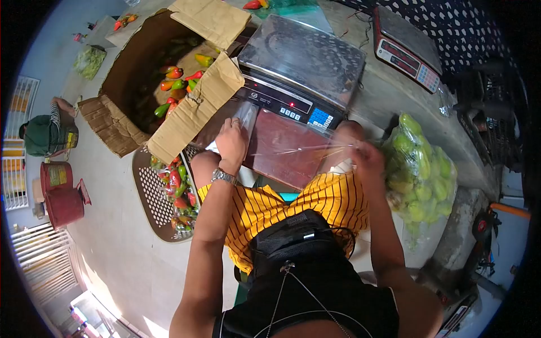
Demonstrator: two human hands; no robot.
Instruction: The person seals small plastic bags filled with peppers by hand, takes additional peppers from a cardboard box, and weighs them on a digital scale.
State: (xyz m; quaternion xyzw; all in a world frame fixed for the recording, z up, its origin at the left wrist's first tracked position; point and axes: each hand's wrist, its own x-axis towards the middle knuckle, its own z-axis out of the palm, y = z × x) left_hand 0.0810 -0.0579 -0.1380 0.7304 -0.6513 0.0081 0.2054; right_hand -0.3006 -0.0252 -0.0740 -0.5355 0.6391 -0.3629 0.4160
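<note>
My left hand (231, 142) is at the left edge of a dark red board (287, 149), its fingers curled onto clear plastic (248, 117). My right hand (367, 160), smeared by motion, pinches a stretched piece of thin clear plastic film (298, 151) at the board's right side. The film runs across the board towards my left hand. Just beyond the board stands a digital scale (304, 62) with a metal pan, red lights and blue keys. Left of it is an open cardboard box (118, 84) holding red, green and orange peppers (174, 84).
Below the box sits a brown perforated basket (152, 197) with bagged peppers (179, 188). A clear bag of green vegetables (420, 174) lies to the right. A second scale (408, 50) stands at the back right. Red containers (61, 194) and another person (48, 132) are at the far left.
</note>
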